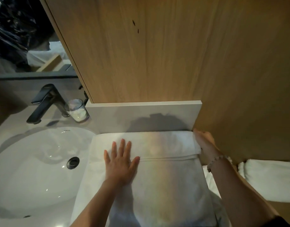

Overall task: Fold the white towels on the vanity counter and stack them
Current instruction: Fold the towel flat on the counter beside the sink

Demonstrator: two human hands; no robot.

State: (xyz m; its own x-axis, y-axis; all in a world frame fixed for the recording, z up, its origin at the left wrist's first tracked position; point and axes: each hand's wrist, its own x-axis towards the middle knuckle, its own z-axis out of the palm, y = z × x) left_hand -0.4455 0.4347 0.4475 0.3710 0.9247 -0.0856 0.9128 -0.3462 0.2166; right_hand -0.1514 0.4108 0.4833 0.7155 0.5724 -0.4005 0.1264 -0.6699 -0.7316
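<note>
Pressing our half-folded white towel (157,171) flat, left hand (120,163) fingers spread; right hand (205,142) at its 1 o'clock corner, grip unclear. Folded towel (272,176) sits at 3 o'clock; we reckon stacking's left.

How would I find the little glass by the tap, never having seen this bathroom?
Start at the white sink on the left; a black faucet stands behind it. The glass sits just right of the faucet's base, beside the backsplash. It alone is see-through, with something white inside.

I note a white towel (165,177) flat on the vanity counter (8,128), beside the sink (34,169). Faucet (45,104) and glass (77,110) stand behind.
</note>
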